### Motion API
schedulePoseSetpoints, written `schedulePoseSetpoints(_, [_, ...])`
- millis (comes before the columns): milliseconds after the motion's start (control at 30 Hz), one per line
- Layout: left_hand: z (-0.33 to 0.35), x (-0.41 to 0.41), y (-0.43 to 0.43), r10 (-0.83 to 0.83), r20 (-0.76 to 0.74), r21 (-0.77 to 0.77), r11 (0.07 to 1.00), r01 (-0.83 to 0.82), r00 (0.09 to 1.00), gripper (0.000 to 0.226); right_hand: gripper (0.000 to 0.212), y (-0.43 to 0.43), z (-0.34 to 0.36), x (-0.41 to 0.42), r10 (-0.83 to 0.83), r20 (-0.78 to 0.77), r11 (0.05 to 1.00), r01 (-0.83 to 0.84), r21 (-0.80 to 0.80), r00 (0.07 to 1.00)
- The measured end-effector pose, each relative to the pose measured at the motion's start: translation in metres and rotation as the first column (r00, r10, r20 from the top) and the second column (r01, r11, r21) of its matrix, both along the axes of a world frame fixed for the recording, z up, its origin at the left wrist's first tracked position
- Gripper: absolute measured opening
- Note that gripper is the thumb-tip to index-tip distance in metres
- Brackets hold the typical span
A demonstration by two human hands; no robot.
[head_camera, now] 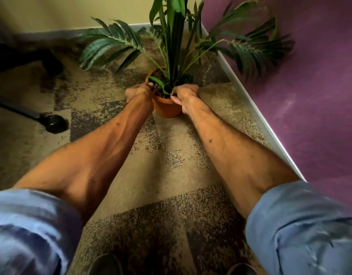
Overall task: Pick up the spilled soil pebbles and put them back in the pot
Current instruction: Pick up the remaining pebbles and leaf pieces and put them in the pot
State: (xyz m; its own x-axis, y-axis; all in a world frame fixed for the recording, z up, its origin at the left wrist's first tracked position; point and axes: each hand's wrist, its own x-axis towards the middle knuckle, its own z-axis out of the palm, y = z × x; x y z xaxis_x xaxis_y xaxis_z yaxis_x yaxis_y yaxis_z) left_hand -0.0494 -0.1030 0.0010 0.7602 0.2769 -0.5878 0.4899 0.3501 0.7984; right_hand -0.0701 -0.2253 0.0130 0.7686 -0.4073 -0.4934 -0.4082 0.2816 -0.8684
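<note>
An orange plastic pot [166, 108] with a green palm-like plant [171, 46] stands upright on the patterned carpet near the wall corner. My left hand [139, 93] grips the pot's left rim, thumb over the edge. My right hand [184, 96] grips the right rim, fingers curled down the outside. Dark soil pebbles [158, 88] show inside the pot between my hands. On the speckled carpet I cannot pick out any loose pebbles.
A purple wall [300, 96] with a white skirting board [250, 108] runs along the right. A black office chair base and its caster [56, 124] sit at the left. My shoe tips [105, 264] show at the bottom edge.
</note>
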Motion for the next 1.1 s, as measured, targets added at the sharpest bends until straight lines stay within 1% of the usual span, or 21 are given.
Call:
schedulePoseSetpoints(33, [-0.004, 0.008, 0.0, 0.009, 0.0, 0.015, 1.0, -0.009, 1.0, 0.024, 0.02, -0.003, -0.001, 0.004, 0.018, 0.001, 0.999, -0.018, -0.031, 1.0])
schedulePoseSetpoints(67, [0.001, 0.007, -0.001, -0.019, 0.023, 0.027, 0.999, 0.018, 1.0, 0.035, 0.016, -0.006, -0.001, 0.006, 0.062, -0.001, 0.996, -0.062, -0.059, 0.998])
schedulePoseSetpoints(100, [0.005, 0.009, -0.004, -0.069, 0.042, 0.023, 0.997, 0.068, 0.997, 0.042, 0.019, -0.009, -0.002, 0.008, 0.121, -0.007, 0.989, -0.122, -0.079, 0.993])
schedulePoseSetpoints(133, [0.011, 0.008, -0.007, -0.065, 0.058, 0.028, 0.998, 0.063, 0.996, 0.045, 0.02, -0.011, -0.001, 0.007, 0.159, -0.011, 0.984, -0.159, -0.085, 0.987])
schedulePoseSetpoints(200, [0.012, 0.011, -0.011, 0.031, 0.041, 0.082, 0.996, -0.034, 0.999, 0.042, 0.007, -0.013, 0.0, 0.01, 0.124, 0.02, 0.988, -0.121, -0.098, 0.992])
schedulePoseSetpoints(267, [0.015, 0.01, -0.016, 0.078, 0.016, 0.074, 0.994, -0.079, 0.997, 0.029, 0.014, -0.013, 0.0, 0.013, 0.046, 0.066, 0.992, -0.038, -0.12, 0.997])
schedulePoseSetpoints(333, [0.018, 0.01, -0.018, 0.08, 0.009, 0.041, 0.996, -0.08, 0.997, 0.028, 0.012, -0.013, 0.003, 0.014, 0.036, 0.098, 0.991, -0.023, -0.128, 0.995])
schedulePoseSetpoints(367, [0.017, 0.01, -0.019, 0.07, 0.016, 0.028, 0.997, -0.07, 0.997, 0.032, 0.017, -0.015, 0.005, 0.013, 0.038, 0.102, 0.992, -0.025, -0.125, 0.994])
schedulePoseSetpoints(433, [0.014, 0.009, -0.017, 0.06, 0.045, 0.02, 0.998, -0.061, 0.997, 0.047, 0.03, -0.022, 0.007, 0.011, 0.04, 0.118, 0.994, -0.027, -0.109, 0.992])
schedulePoseSetpoints(467, [0.013, 0.008, -0.017, 0.072, 0.061, 0.011, 0.997, -0.073, 0.996, 0.049, 0.032, -0.026, 0.009, 0.008, 0.032, 0.124, 0.995, -0.02, -0.097, 0.992])
schedulePoseSetpoints(533, [0.013, 0.004, -0.019, 0.086, 0.081, 0.023, 0.996, -0.089, 0.993, 0.048, 0.026, -0.035, 0.01, 0.0, 0.003, 0.134, 0.999, 0.004, -0.046, 0.991])
schedulePoseSetpoints(600, [0.012, 0.0, -0.022, 0.11, 0.103, 0.087, 0.989, -0.119, 0.989, 0.045, 0.02, -0.046, 0.013, -0.014, -0.039, 0.152, 0.999, 0.035, 0.029, 0.988])
schedulePoseSetpoints(667, [0.012, -0.009, -0.031, 0.112, 0.209, 0.152, 0.978, -0.146, 0.971, 0.036, 0.025, -0.061, 0.01, -0.028, -0.068, 0.168, 0.997, 0.062, 0.041, 0.983])
schedulePoseSetpoints(700, [0.013, -0.016, -0.039, 0.087, 0.284, 0.19, 0.971, -0.145, 0.955, 0.032, 0.027, -0.069, 0.009, -0.038, -0.077, 0.177, 0.997, 0.072, 0.032, 0.981])
schedulePoseSetpoints(733, [0.015, -0.026, -0.048, 0.041, 0.338, 0.27, 0.953, -0.139, 0.94, 0.033, 0.028, -0.079, 0.005, -0.048, -0.084, 0.183, 0.996, 0.081, 0.024, 0.979])
schedulePoseSetpoints(800, [0.017, -0.047, -0.067, -0.07, 0.402, 0.461, 0.877, -0.136, 0.913, 0.041, 0.026, -0.102, -0.008, -0.068, -0.105, 0.188, 0.994, 0.103, 0.02, 0.977])
schedulePoseSetpoints(867, [0.011, -0.066, -0.091, -0.21, 0.45, 0.526, 0.848, -0.068, 0.868, 0.041, 0.022, -0.132, -0.022, -0.089, -0.134, 0.15, 0.99, 0.138, -0.015, 0.98])
schedulePoseSetpoints(933, [0.001, -0.087, -0.117, -0.377, 0.45, 0.587, 0.808, 0.05, 0.809, 0.039, 0.02, -0.166, -0.038, -0.108, -0.174, 0.075, 0.978, 0.181, -0.106, 0.982])
schedulePoseSetpoints(1000, [-0.016, -0.107, -0.143, -0.569, 0.359, 0.663, 0.714, 0.226, 0.74, 0.038, 0.02, -0.2, -0.056, -0.127, -0.237, 0.012, 0.951, 0.235, -0.202, 0.971])
schedulePoseSetpoints(1067, [-0.036, -0.122, -0.171, -0.732, 0.177, 0.676, 0.576, 0.459, 0.658, 0.032, 0.016, -0.234, -0.074, -0.143, -0.309, -0.049, 0.914, 0.282, -0.293, 0.95])
schedulePoseSetpoints(1100, [-0.048, -0.129, -0.184, -0.8, 0.06, 0.658, 0.482, 0.579, 0.597, 0.027, 0.014, -0.251, -0.083, -0.152, -0.313, -0.089, 0.891, 0.26, -0.372, 0.945])
